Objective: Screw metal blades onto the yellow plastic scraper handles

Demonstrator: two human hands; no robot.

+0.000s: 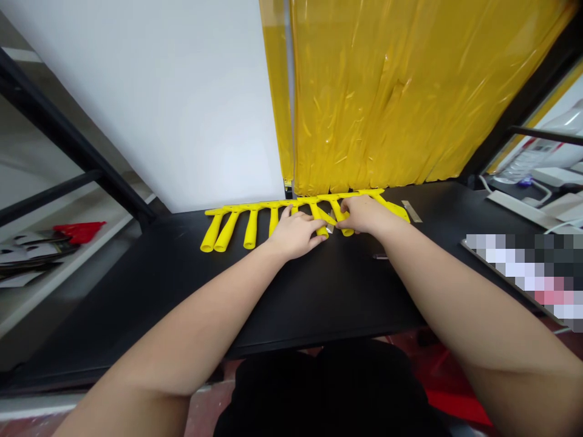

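Observation:
A long yellow plastic rack (250, 226) lies along the back of the black table, a thin bar with several hollow tube-like pegs pointing toward me. My left hand (298, 233) rests over the middle pegs, fingers partly spread, thumb and forefinger on either side of one peg's end. At the right part, my right hand (365, 213) has its fingers curled onto another peg. Between the two hands a small shiny piece (330, 228) shows; its kind is unclear. The rack's right end (396, 209) widens into a flat part beyond my right wrist.
Behind the black table (328, 297) stand a white panel (182, 97) and a yellow plastic curtain (387, 91). A flat pale strip (412, 211) and a small metallic item (379, 257) lie on the right. Shelves (54, 273) flank the left; a bottle (528, 161) stands far right.

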